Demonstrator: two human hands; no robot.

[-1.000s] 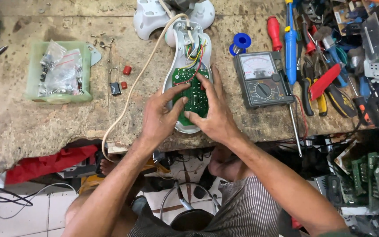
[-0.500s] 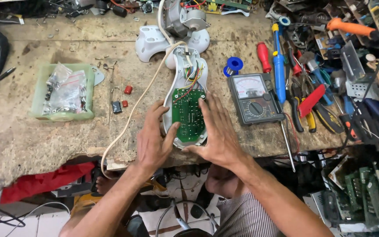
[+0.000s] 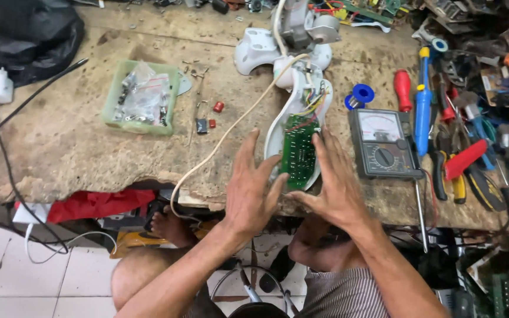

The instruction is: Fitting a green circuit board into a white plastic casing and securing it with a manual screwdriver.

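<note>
1. Your left hand (image 3: pixel 251 191) is spread open, fingers apart, at the near left of the green circuit board (image 3: pixel 298 151); its fingertips lie at the edge of the white housing (image 3: pixel 278 126) and it grips nothing.
2. Your right hand (image 3: pixel 336 188) is open too, fingers splayed, along the right side of the board; its thumb points left under the board's near end, and it clamps on nothing.
3. The circuit board sits in the long white housing, near the near edge of the workbench (image 3: pixel 60 147), between your two hands.
4. A cream cable (image 3: pixel 219 141) runs from the housing's far end down to the left, over the bench edge.
5. Just right of your right hand lies an analogue multimeter (image 3: pixel 384 144), with a blue spool (image 3: pixel 360 94) beyond it.
6. Further right are a red-handled screwdriver (image 3: pixel 403 88) and a blue tool (image 3: pixel 423 106).
7. Well to the left stands a green tray (image 3: pixel 113 112) holding small bagged parts.
</note>
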